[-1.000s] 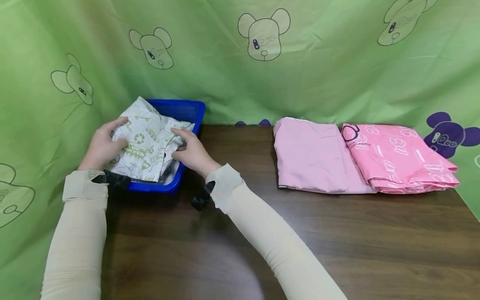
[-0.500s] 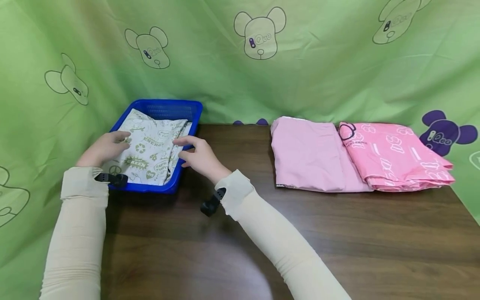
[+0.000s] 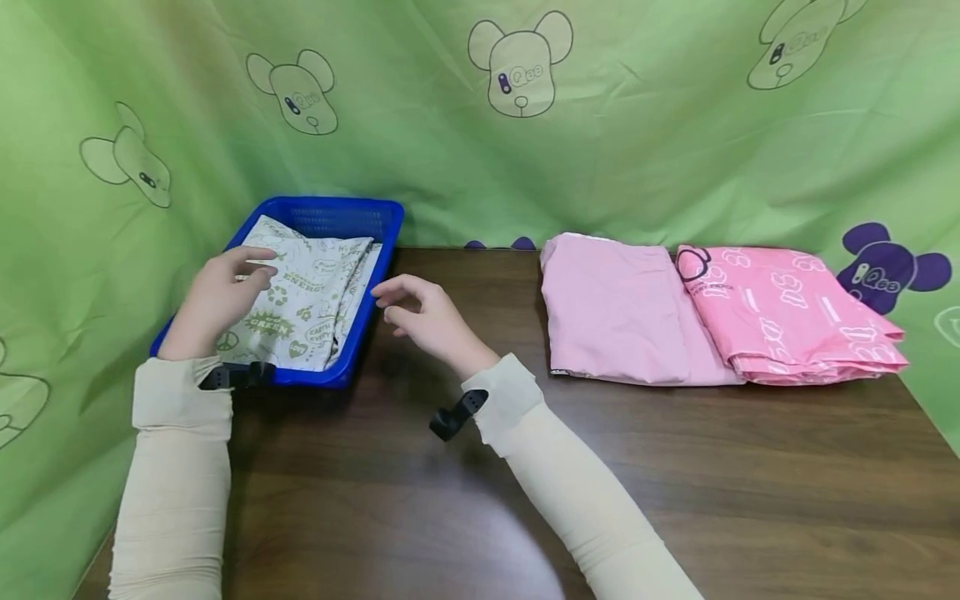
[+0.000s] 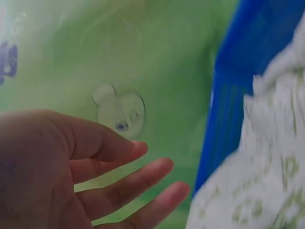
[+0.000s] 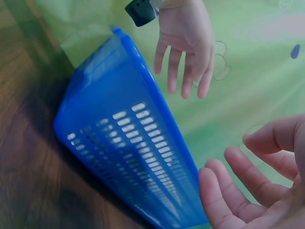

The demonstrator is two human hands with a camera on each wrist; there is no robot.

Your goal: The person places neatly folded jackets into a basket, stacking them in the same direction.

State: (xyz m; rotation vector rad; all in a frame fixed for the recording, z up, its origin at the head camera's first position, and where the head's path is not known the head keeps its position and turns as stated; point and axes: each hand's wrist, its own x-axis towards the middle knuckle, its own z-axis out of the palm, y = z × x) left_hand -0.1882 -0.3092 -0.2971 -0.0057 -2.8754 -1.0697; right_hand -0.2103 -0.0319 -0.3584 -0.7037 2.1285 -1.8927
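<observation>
Hovering the left hand (image 3: pixel 213 300) with bent, slightly spread fingers near the white cloth (image 3: pixel 307 290), lying in the basket (image 3: pixel 337 221) just right of those fingertips. Hovering the right hand (image 3: pixel 438 325) likewise, beside the basket's wall just left of its fingertips. Showing pale cloth (image 3: pixel 615 312) and pink cloth (image 3: pixel 787 317) on the table (image 3: pixel 600 467), well right of these.

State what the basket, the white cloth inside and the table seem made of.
Basket: likely plastic, smooth, faintly glossy, with regular moulded slots. White cloth: probably thin fabric, matte, softly creased and folded. Table: wood or wood-look laminate; brown grain and a sheen show.
</observation>
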